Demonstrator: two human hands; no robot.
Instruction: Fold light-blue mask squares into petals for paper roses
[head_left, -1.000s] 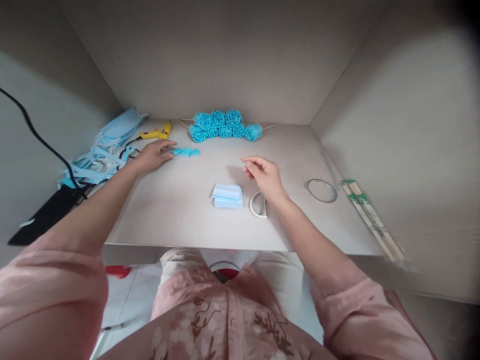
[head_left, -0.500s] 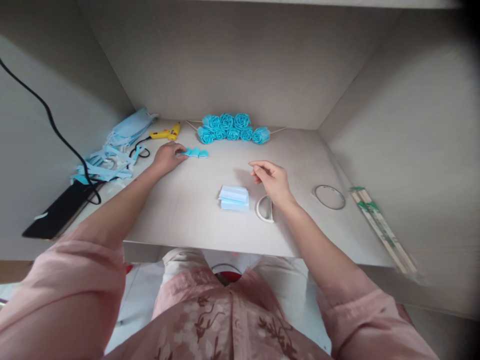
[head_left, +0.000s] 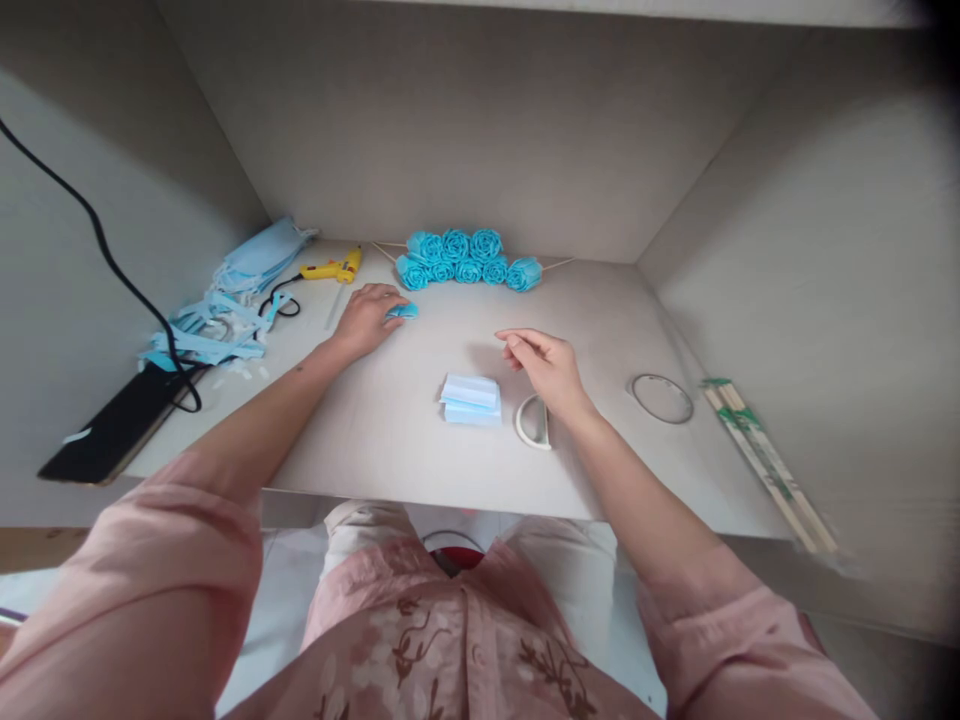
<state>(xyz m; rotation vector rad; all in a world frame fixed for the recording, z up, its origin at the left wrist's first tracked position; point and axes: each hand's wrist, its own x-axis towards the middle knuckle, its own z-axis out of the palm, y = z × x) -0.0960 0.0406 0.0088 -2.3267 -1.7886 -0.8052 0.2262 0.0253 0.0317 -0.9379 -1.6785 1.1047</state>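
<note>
**Blue Petals (head_left: 403, 312) Gather Under a Left Hand (head_left: 367, 318)**

Cut blue petals lie on the pale bench (head_left: 360, 430), left of center, mostly hidden by a worker's left hand. The fingers curl over them with the thumb close beneath; how firmly they pinch, if at all, cannot be told. The danger appears to lie in that grip: pieces this thin could skid, crease or fan out if the fingers press unevenly, and one could be left behind because the hand masks the pile.

The right hand (head_left: 546, 365) hovers nearby, fingers loosely curled and nothing visible in them; whether thumb and forefinger meet is unclear. Its wrist is near a white D-shaped piece (head_left: 529, 425), which a careless drop of the forearm could knock into the folded mask fabric (head_left: 471, 398) beside it.

Farther back, finished blue roses (head_left: 457, 245) are stacked near the rear wall; a long sweep of the left hand could disturb them. A yellow glue gun (head_left: 334, 266) lies behind that hand, its cord (head_left: 286, 302) looping close to the forearm, where a sleeve might snag it.

Half a second earlier, several petals stretched in a row past the fingertips; now only a short end shows, and the left hand sits farther right along the line. The right hand, mask fabric and roses look essentially unmoved.
</note>
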